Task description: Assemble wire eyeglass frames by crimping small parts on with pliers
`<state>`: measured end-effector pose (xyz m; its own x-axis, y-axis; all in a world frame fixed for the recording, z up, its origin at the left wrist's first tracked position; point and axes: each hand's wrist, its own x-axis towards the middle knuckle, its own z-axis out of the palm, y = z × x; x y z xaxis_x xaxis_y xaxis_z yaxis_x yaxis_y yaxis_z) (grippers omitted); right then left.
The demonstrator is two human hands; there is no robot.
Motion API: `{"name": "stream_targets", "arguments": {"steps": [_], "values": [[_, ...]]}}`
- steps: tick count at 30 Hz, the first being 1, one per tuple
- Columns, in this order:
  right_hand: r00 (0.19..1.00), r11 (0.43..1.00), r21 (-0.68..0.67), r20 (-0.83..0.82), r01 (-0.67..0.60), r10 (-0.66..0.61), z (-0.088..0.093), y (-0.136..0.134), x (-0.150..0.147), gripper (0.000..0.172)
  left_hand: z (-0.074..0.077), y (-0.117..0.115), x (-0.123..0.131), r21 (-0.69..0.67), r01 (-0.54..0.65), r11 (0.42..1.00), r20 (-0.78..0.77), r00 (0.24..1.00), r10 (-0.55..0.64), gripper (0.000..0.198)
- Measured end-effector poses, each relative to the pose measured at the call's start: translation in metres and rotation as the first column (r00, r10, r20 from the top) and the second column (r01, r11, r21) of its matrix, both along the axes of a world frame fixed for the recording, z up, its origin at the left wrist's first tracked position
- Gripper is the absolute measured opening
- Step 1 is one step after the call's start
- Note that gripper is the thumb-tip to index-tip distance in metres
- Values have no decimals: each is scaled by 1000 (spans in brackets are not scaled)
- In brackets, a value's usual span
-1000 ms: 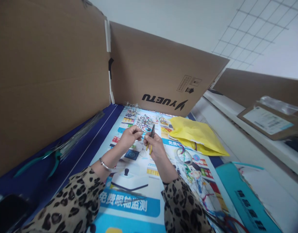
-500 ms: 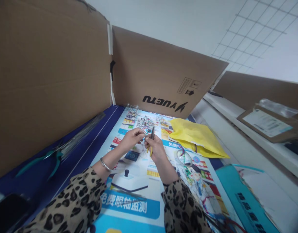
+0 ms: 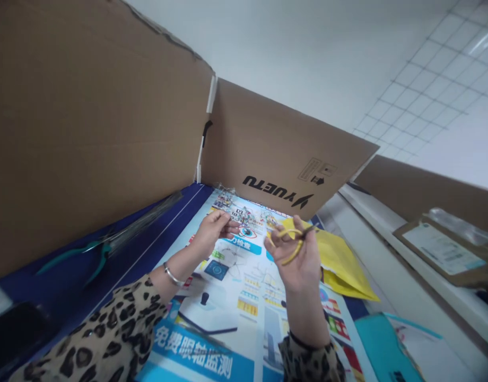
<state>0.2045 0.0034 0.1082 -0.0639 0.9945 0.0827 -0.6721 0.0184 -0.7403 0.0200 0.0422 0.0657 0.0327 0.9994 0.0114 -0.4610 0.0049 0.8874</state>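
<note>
My right hand (image 3: 300,260) is raised palm-up over a printed poster (image 3: 228,318), fingers curled round small yellow-handled pliers (image 3: 292,243) whose handles are spread apart. My left hand (image 3: 214,229) hovers to the left of it, fingers pinched on something small that I cannot make out. Both forearms wear leopard-print sleeves, and a silver bangle (image 3: 171,274) circles the left wrist.
Tall cardboard walls (image 3: 88,132) stand at the left and back. Teal-handled pliers (image 3: 88,253) and a bundle of thin wires (image 3: 144,220) lie on the blue surface at left. A yellow bag (image 3: 341,262) lies right of my hands. A teal folder (image 3: 383,345) sits at lower right.
My right hand has swung right and turned palm-up, carrying the yellow pliers away from the left hand. The handles now stand apart. The view has shifted left and upward.
</note>
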Motion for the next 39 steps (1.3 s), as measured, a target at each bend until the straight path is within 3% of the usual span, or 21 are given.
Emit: {"name": "stream_targets", "arguments": {"steps": [2, 6, 8, 10, 14, 17, 18, 19, 20, 21, 22, 24, 25, 27, 29, 31, 39], "values": [[999, 999, -23, -29, -24, 23, 2, -2, -2, 24, 7, -3, -2, 12, -11, 1000, 7, 1000, 10, 26], [999, 990, -138, -43, -19, 13, -18, 8, -18, 23, 17, -9, -3, 33, -48, 998, -2, 999, 49, 26], [999, 993, -119, -45, -12, 7, -21, 11, -21, 23, 20, -11, -3, 42, -50, 998, -13, 999, 51, 24], [998, 997, -76, -48, 22, -26, -13, 6, -18, 21, 22, -13, -3, 57, -37, 998, -19, 999, 38, 23], [994, 985, 135, 6, 110, -111, 21, -29, -8, 11, 25, -16, -3, 64, -10, 998, -35, 999, 12, 21], [952, 891, 426, 176, 156, -251, 35, -50, -8, 21, 31, -20, -4, 78, -26, 997, -68, 997, 31, 20], [893, 848, 514, 312, 128, -324, 34, -51, -10, 18, 33, -22, -4, 89, -38, 995, -77, 996, 45, 19], [761, 790, 606, 467, 95, -450, 30, -50, -12, 12, 36, -24, -4, 101, -51, 994, -84, 995, 60, 19], [543, 722, 687, 577, 80, -610, 25, -46, -15, 9, 39, -26, -5, 117, -61, 991, -87, 994, 71, 19], [452, 713, 698, 616, 67, -645, 19, -40, -19, 7, 41, -29, -5, 134, -67, 989, -90, 993, 79, 19], [367, 687, 724, 623, 66, -691, 13, -35, -22, 5, 44, -31, -5, 149, -69, 987, -94, 992, 83, 18], [-103, 562, 824, 554, -80, -826, 3, -26, -27, 9, 48, -36, -5, 166, -64, 984, -112, 990, 83, 19], [-263, 512, 848, 467, -139, -844, 0, -23, -28, 10, 49, -38, -5, 171, -60, 983, -124, 989, 82, 19], [-475, 442, 870, 301, -219, -827, -4, -20, -30, 11, 51, -41, -4, 180, -57, 982, -157, 984, 86, 22], [-558, 402, 883, 212, -243, -802, -6, -21, -30, 10, 51, -43, -3, 187, -65, 980, -192, 976, 101, 23], [-589, 381, 889, 171, -253, -790, -8, -20, -29, 9, 49, -43, -2, 185, -82, 979, -221, 967, 123, 23], [-567, 337, 901, 131, -275, -813, -17, -13, -29, 9, 42, -40, 3, 158, -99, 982, -266, 954, 139, 23]]}}
